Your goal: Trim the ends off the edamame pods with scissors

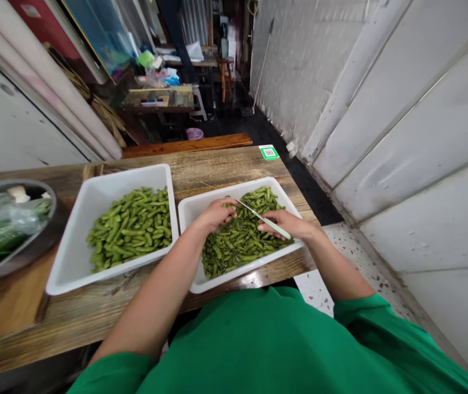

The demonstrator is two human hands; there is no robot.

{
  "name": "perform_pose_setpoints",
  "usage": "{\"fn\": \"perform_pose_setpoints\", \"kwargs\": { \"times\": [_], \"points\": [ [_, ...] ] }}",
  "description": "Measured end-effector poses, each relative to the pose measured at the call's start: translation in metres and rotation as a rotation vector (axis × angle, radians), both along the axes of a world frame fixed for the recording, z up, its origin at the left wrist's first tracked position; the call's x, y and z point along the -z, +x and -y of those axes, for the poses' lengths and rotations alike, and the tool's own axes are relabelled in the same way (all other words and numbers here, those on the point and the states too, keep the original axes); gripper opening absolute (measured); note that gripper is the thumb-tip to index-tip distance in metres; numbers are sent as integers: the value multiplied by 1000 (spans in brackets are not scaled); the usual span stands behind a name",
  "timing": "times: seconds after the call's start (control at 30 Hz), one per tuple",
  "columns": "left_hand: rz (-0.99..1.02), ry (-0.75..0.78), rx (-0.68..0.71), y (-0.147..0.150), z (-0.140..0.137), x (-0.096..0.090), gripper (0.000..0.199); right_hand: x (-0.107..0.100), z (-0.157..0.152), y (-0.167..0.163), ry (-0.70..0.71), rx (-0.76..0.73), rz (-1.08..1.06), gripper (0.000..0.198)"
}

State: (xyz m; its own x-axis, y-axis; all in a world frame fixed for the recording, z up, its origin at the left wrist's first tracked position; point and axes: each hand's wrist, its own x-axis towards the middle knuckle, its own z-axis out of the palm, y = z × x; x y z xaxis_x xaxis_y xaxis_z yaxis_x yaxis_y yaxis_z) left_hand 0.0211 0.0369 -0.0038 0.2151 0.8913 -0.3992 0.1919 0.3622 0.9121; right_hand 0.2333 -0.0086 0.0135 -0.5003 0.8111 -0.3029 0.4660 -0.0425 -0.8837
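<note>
My right hand (283,221) is closed around the pale green handle of a pair of scissors (275,227), seen nearly edge-on. Its thin metal blades point up and left to the fingers of my left hand (219,212). Those fingers are curled in a pinch on a green edamame pod (229,205), which is partly hidden by them. Both hands are over a white plastic tub (196,287) of wet edamame pods (240,246), with water glinting among them. To the left, a second white tub (66,273) holds a heap of edamame pods (135,227).
Both tubs stand on a wooden table (201,169). At the left is a metal basin (51,219) with bagged greens, by a wooden board (12,301). A bench (192,145) runs beyond the table; a QR-code card (269,152) lies near its far right corner. A wall (414,137) bounds the right.
</note>
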Motion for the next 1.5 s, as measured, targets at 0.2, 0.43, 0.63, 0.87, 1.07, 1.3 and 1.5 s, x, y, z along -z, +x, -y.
{"fn": "perform_pose_setpoints", "kwargs": {
  "times": [0.2,0.43,0.63,0.87,1.07,1.3,1.5],
  "points": [
    [77,80,-95,0,-2,5,42,1,0,0,25,45,-37,40],
    [178,45,-62,-2,-3,3,37,-7,1,1,186,-51,4,40],
    [167,105,-6,0,-2,1,32,-9,5,-2,166,-22,26,39],
    [128,121,91,3,3,-5,28,-5,4,-4,75,0,15,41],
    [57,122,128,3,4,-6,22,1,2,-3,139,13,80,42],
    [-6,18,23,0,0,1,16,0,1,-4,162,83,71,42],
    [-16,-101,48,9,5,8,16,1,2,-3,102,137,-7,41]
  ]
}}
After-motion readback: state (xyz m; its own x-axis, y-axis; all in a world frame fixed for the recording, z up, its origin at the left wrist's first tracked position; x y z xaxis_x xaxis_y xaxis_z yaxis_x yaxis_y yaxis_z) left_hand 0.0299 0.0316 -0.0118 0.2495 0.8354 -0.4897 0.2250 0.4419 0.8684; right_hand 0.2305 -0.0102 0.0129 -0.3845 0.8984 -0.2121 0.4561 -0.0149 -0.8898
